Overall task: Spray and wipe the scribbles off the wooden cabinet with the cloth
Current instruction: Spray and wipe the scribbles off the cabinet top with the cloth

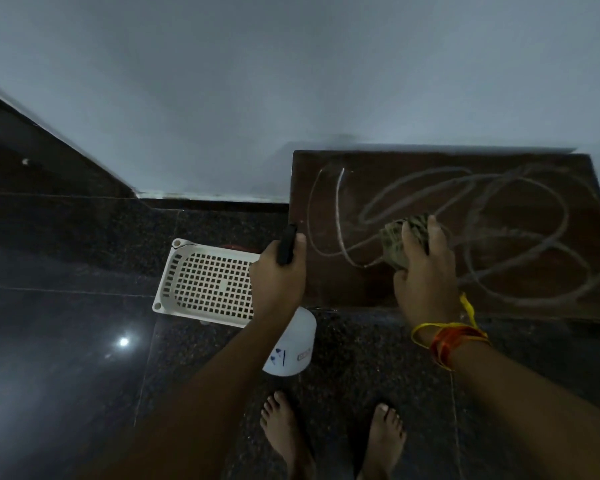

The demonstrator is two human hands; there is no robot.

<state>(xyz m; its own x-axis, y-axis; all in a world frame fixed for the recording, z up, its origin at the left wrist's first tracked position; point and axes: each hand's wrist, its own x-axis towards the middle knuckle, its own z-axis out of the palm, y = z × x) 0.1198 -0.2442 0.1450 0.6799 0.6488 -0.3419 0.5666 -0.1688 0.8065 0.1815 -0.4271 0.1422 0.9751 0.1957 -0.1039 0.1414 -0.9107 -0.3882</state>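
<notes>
The dark wooden cabinet top [343,278] stands against the wall at the right, covered with pale looping scribbles [520,216]. My right hand [425,271] grips a bunched greenish cloth [397,240] and presses it on the cabinet top among the scribbles. My left hand [279,271] holds a white spray bottle [291,344] by its black spray head [286,244], just left of the cabinet's front left corner. The bottle's body hangs below my hand, partly hidden by my wrist.
A white perforated plastic basket [205,282] sits on the dark polished stone floor to the left of the cabinet, with something red behind it. My bare feet [333,434] stand in front of the cabinet. A grey wall rises behind.
</notes>
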